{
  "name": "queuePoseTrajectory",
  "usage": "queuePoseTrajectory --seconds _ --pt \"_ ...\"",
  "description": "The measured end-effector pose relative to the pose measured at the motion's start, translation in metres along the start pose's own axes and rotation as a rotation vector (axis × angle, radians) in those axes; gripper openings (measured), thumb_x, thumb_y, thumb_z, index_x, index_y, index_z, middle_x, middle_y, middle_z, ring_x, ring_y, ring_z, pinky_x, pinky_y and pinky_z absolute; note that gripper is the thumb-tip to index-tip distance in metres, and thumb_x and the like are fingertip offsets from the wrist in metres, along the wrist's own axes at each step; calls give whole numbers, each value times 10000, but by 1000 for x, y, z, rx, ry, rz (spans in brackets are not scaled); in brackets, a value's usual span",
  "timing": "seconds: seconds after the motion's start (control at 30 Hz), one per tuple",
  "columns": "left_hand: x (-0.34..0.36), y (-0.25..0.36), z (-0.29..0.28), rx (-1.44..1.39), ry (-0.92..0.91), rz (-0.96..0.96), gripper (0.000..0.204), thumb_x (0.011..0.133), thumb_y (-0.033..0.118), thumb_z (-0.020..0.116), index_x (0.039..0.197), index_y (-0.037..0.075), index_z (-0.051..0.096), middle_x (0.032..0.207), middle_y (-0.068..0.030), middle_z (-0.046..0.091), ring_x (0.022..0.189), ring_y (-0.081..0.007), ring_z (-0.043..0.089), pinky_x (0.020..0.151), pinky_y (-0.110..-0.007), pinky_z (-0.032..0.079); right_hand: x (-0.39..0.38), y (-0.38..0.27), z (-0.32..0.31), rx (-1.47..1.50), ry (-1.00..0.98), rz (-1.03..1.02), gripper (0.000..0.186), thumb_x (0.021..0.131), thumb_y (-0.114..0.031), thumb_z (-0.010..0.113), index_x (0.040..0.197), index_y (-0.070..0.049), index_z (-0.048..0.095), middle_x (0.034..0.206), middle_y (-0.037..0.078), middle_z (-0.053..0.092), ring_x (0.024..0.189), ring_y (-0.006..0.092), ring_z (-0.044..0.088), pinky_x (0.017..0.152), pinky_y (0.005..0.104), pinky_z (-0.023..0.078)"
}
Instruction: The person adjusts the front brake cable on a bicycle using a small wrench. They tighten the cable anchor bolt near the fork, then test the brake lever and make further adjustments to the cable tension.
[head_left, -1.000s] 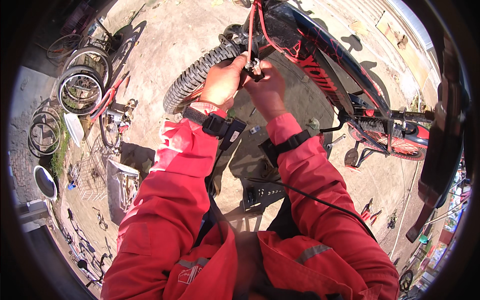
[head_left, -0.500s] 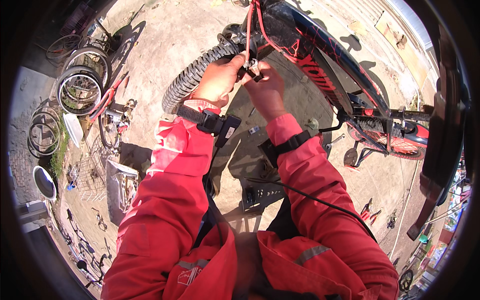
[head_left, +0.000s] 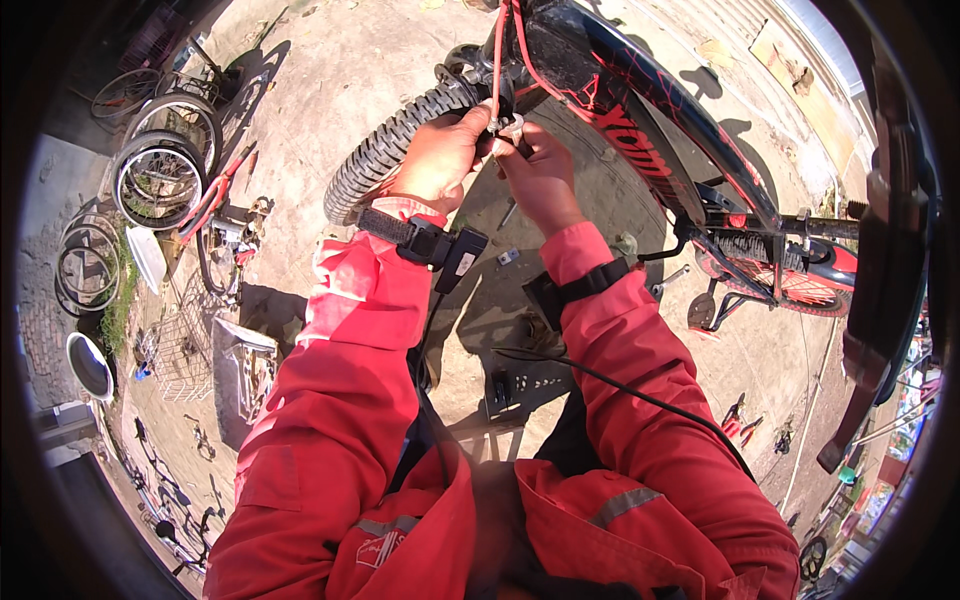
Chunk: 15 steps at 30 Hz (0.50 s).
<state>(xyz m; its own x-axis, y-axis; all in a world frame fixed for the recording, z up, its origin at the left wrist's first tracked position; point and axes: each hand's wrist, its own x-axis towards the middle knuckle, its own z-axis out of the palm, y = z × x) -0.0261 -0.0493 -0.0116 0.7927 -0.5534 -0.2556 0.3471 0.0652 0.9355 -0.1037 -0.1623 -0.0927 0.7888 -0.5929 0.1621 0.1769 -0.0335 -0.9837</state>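
2 hands on a small metal fitting at the red cables of a bicycle.

The left hand (head_left: 440,155) and right hand (head_left: 540,175) meet beside the knobby tyre (head_left: 385,150), each grip closed on the small metal fitting (head_left: 508,126), just under the black-and-red frame (head_left: 640,110). Spare wheels (head_left: 160,165) lie well apart on the ground.
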Motion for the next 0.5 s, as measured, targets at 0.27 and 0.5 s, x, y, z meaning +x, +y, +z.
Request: queuePoseTrajectory --seconds 0.27,0.5 --pt "7 -9 0 -81 26 13 269 981 219 697 1000 -48 723 794 -70 699 566 -107 556 488 -257 427 0 2 0 32 10 -7 64 963 -69 682 1016 -33 676 796 -3 662 624 70 581 565 240 471" --pt "3 5 5 -83 -19 -77 287 994 253 678 991 -33 703 766 -56 676 598 -112 591 485 -260 436 -1 -12 -7 -20 83 114 125 936 -53 694 1060 -41 693 833 -18 684 648 49 581 582 231 479"
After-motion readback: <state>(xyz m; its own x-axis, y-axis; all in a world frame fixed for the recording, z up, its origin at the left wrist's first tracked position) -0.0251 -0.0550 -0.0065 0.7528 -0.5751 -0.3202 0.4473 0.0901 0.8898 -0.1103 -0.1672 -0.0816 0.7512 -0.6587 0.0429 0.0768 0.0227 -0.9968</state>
